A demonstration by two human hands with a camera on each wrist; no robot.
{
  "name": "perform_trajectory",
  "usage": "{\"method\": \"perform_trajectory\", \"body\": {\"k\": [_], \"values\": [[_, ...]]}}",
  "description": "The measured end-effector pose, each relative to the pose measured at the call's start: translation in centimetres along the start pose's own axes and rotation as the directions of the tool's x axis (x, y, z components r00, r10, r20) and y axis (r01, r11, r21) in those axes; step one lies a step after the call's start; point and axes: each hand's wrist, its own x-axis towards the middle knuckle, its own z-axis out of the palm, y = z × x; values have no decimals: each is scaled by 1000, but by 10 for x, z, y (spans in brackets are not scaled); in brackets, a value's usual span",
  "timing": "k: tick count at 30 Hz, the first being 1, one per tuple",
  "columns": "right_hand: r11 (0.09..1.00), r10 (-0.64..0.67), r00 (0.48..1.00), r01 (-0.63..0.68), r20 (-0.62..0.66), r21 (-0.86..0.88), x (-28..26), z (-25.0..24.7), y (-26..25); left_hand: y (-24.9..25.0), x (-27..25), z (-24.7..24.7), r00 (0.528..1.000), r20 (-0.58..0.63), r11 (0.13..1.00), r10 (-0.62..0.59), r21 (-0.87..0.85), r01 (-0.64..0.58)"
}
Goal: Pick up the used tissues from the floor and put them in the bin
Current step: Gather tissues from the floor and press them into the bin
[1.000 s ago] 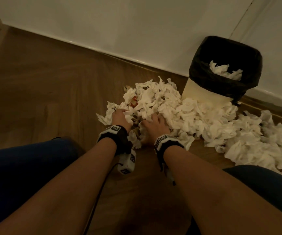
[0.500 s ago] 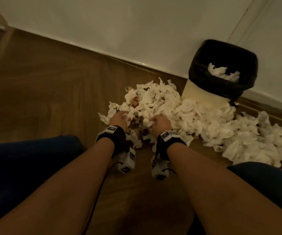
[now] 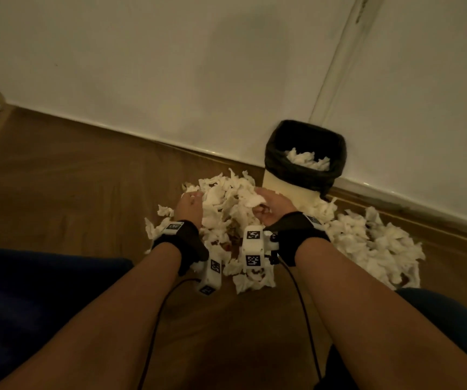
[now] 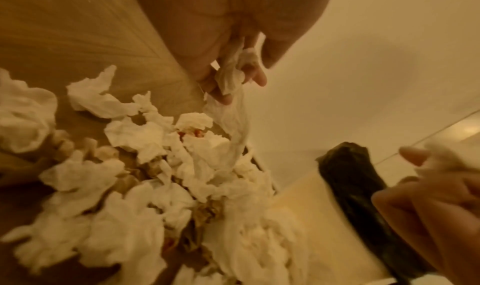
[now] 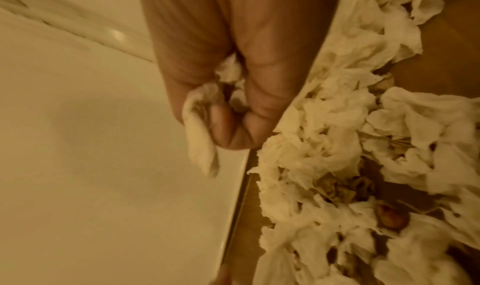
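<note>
A big heap of crumpled white tissues covers the wood floor in front of a small bin with a black liner, which holds some tissues. My left hand and right hand are raised above the heap with a bundle of tissues between them. In the left wrist view my left hand pinches a hanging tissue. In the right wrist view my right hand is clenched round a wad of tissue.
The bin stands against a white wall with a skirting board. Bare wood floor lies to the left. My knees in dark trousers flank the arms. Cables hang from the wrist cameras.
Both hands closed on tissues in the heap, then lifted a bundle up and toward the bin. My head has tipped up, showing more wall.
</note>
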Motion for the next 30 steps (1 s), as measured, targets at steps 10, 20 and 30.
{"method": "perform_trajectory", "body": {"k": [10, 20, 30], "values": [[984, -141, 965, 112, 223, 137, -77, 0, -62, 57, -29, 24, 980, 119, 987, 157, 9, -159], [889, -278, 922, 354, 270, -290, -118, -34, -108, 95, -51, 49, 979, 169, 985, 117, -144, -93], [916, -391, 918, 381, -68, -124, -104, -55, -136, 161, -73, 90, 934, 270, 969, 233, -141, -201]]}}
